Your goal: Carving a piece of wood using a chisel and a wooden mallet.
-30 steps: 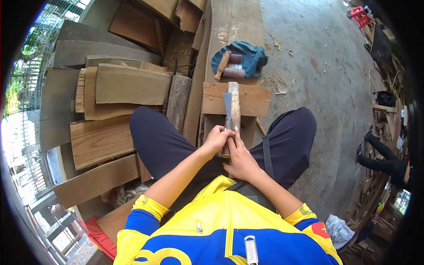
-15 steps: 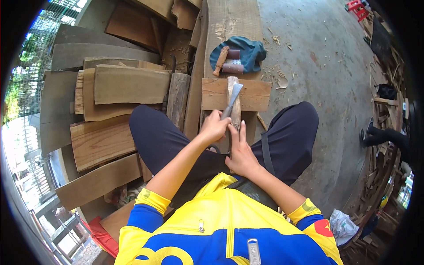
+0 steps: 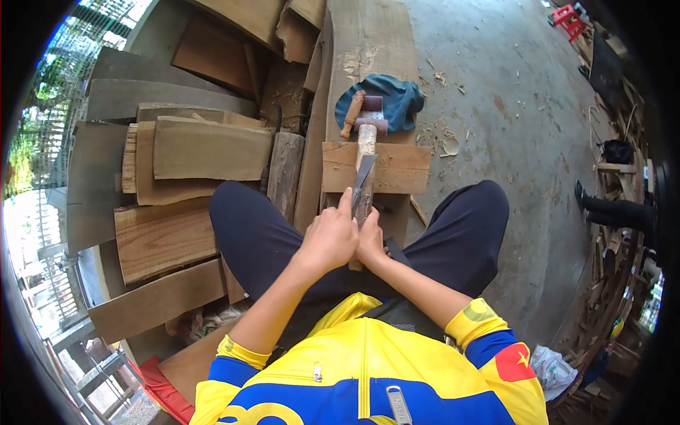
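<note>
My left hand [image 3: 329, 239] is closed around the lower part of a chisel, its index finger stretched along the shank. The chisel's flat grey metal blade [image 3: 365, 170] points away from me and lies over a pale, rough round wooden stick [image 3: 366, 138]. Close beside it, my right hand [image 3: 370, 239] is wrapped round the stick's near part. Between my hands the handle is hidden. The stick's far end rests across a short brown board [image 3: 404, 168], set crosswise on a long thick plank [image 3: 386, 35].
Beyond the board lie a teal cloth [image 3: 404, 99], a turned wooden handle [image 3: 353, 113] and brown cylinders. Stacked planks [image 3: 212, 149] fill the left side. Wood shavings are scattered over the concrete floor [image 3: 510, 142]. At the right edge show a person's leg [image 3: 616, 212] and a red stool [image 3: 569, 21].
My left hand has come nearer to me and its index finger now extends along the chisel. The blade has moved back down the stick. My right hand's fingers have curled in round the stick.
</note>
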The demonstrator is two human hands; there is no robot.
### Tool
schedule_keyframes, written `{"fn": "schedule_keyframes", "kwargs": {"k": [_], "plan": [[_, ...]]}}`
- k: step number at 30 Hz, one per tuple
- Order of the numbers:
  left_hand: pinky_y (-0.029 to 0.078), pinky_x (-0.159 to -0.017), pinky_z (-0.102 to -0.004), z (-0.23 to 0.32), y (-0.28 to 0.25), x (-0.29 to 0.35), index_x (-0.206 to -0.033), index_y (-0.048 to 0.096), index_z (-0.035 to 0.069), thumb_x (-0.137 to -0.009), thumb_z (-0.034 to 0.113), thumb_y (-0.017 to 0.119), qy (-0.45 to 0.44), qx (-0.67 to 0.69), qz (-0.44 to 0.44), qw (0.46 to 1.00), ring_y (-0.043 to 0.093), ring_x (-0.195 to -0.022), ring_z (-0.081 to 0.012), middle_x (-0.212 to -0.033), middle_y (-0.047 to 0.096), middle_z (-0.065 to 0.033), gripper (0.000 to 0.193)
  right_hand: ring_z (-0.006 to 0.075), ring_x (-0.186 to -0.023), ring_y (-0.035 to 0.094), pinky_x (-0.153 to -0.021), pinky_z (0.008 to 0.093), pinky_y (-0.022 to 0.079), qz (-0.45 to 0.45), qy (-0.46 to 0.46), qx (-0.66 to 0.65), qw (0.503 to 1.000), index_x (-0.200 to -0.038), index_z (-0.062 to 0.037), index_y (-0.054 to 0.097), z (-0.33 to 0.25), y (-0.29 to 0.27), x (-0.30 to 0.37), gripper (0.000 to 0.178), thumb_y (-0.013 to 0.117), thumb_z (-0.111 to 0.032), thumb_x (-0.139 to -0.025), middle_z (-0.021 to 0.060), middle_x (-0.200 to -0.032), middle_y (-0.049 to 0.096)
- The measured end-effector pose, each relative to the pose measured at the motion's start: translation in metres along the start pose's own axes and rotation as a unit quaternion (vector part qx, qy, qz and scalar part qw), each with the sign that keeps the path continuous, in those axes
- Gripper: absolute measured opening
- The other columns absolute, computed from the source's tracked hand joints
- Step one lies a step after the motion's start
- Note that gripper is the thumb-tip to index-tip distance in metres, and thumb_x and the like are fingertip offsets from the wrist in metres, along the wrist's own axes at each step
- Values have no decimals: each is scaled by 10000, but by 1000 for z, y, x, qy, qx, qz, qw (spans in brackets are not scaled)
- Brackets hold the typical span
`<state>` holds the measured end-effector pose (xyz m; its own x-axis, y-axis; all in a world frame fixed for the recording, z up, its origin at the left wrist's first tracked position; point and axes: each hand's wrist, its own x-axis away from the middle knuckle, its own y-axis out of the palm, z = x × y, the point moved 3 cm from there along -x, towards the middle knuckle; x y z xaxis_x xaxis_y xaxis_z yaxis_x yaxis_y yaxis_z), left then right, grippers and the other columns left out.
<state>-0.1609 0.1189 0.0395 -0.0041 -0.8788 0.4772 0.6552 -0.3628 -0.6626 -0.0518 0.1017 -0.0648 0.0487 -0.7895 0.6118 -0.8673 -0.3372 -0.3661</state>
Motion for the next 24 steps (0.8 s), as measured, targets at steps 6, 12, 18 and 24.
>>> {"fn": "schedule_keyframes", "kwargs": {"k": [6,12,18,24], "plan": [[492,-840,-527,3,42,-1,-1479,225,14,-895,207,491,-65,-44,-14,997,619,-928,-479,-1040,588,-329,670,422,-974,644,-830,455,510,-4,-9,-19,1000,-1417,-71,194,73,28,-45,756,644,-312,-860,280,-1064,643],[512,-792,-526,-4,53,-14,-1482,167,-19,-871,201,520,-80,-58,-6,995,625,-889,-483,-1030,578,-326,739,370,-942,668,-806,446,517,-36,-15,-51,998,-1414,-144,203,75,27,-57,741,621,-420,-868,244,-1035,663],[557,-623,-458,-10,70,-27,-1452,225,2,-971,309,456,-53,-106,62,991,662,-728,-396,-944,576,-276,616,335,-920,671,-812,447,511,-36,-49,-82,995,-1412,-94,204,93,48,-57,779,664,-366,-845,210,-988,659],[559,-641,-451,6,79,-14,-1471,199,41,-936,294,506,-43,-124,39,991,666,-766,-387,-985,576,-258,667,330,-932,667,-824,404,516,-54,-21,-134,989,-1397,-96,226,129,55,-86,723,643,-343,-861,212,-1079,627]]}}
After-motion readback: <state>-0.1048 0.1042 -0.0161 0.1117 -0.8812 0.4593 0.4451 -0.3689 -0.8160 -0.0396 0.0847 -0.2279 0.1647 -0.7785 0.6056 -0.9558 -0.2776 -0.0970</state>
